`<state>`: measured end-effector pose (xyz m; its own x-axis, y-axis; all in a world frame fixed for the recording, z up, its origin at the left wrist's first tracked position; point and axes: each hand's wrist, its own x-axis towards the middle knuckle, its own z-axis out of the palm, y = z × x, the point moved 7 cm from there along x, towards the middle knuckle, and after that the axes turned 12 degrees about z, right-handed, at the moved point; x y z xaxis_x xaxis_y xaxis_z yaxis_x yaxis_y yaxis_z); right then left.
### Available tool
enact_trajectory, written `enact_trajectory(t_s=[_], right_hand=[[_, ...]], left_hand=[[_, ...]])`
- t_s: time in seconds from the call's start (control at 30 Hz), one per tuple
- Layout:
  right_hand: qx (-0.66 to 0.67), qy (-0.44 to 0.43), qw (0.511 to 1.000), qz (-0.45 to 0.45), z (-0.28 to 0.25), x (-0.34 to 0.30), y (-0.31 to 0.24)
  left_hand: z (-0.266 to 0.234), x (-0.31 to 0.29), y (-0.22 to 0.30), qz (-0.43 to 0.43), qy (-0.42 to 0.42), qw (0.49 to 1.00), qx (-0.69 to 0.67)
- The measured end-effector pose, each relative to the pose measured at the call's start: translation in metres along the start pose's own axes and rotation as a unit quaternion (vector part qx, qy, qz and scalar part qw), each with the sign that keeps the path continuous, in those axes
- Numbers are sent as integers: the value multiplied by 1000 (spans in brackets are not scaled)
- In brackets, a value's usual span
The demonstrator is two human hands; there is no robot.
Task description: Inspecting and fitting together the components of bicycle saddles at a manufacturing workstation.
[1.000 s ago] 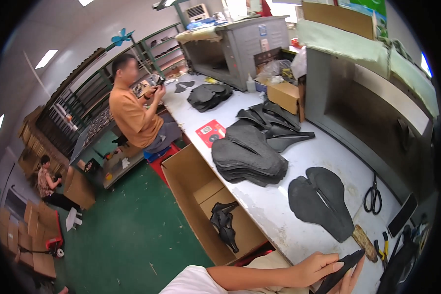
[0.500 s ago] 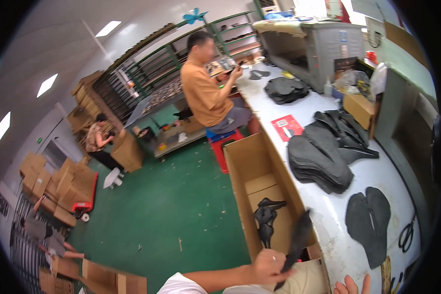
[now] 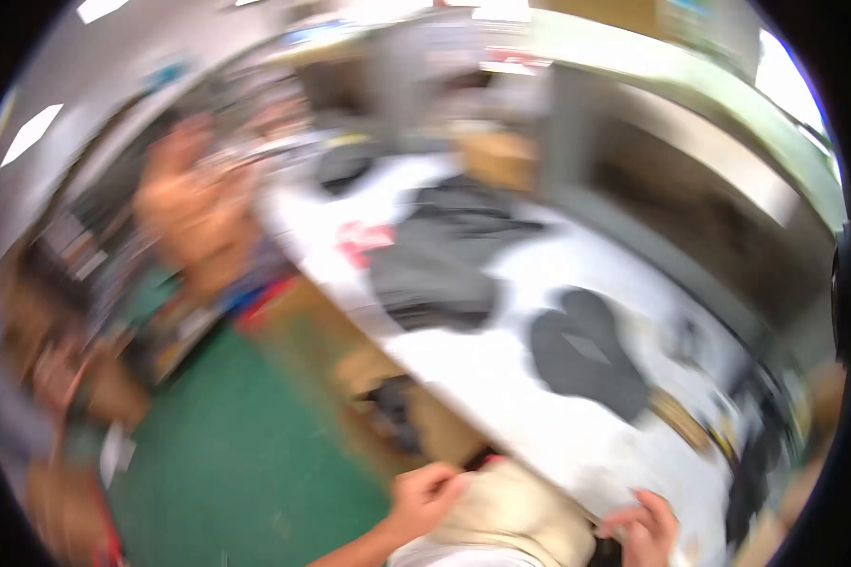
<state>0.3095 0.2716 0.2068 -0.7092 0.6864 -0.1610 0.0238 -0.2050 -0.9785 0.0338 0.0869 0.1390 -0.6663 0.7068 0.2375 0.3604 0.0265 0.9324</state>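
The view is blurred by motion. My left hand point(image 3: 427, 496) is beside my lap, near the open cardboard box point(image 3: 452, 437); its fingers are curled in, and nothing shows in them. Black moulded pieces point(image 3: 392, 411) lie in that box, too smeared to make out. At the near edge of the white table point(image 3: 529, 439) is my right hand point(image 3: 648, 529), fingers loosely bent and apart, with no held thing visible. A dark patch beneath it is unclear. Ahead lies a flat dark grey saddle-shaped piece point(image 3: 586, 354). Farther off sits a stack of similar pieces point(image 3: 435, 269).
A co-worker in an orange shirt point(image 3: 199, 208) is at the table's far left. A red card point(image 3: 364, 241) lies beside the stack, with a small brown carton point(image 3: 496, 156) behind. Grey metal housing point(image 3: 671, 227) borders the table's far side. Dark tools point(image 3: 756, 406) lie at right.
The view has swung to the right. The black piece that was in my left hand is out of it; where it went is not shown. My right hand's fingers have bent more.
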Motion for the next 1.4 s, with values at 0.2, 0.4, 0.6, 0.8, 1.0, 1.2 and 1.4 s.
enact_trajectory(t_s=[0.2,0.4,0.6,0.8,1.0,1.2,1.4], right_hand=[[20,267,961,68,-121,-86,3],[148,665,727,-81,-215,-324,44],[389,780,433,-229,-291,-514,140],[448,767,397,-232,-373,-567,129],[-82,881,375,-276,-313,-456,39],[-248,851,398,-237,-218,-330,24],[-475,357,674,-438,-108,-132,-24]], left_hand=[[100,36,94,306,-256,915,65],[212,30,139,476,-393,786,41],[230,31,122,457,-407,789,51],[231,42,118,430,-401,807,48],[231,45,115,426,-380,817,78],[231,40,128,433,-349,831,11],[252,30,94,-65,-406,812,-413]])
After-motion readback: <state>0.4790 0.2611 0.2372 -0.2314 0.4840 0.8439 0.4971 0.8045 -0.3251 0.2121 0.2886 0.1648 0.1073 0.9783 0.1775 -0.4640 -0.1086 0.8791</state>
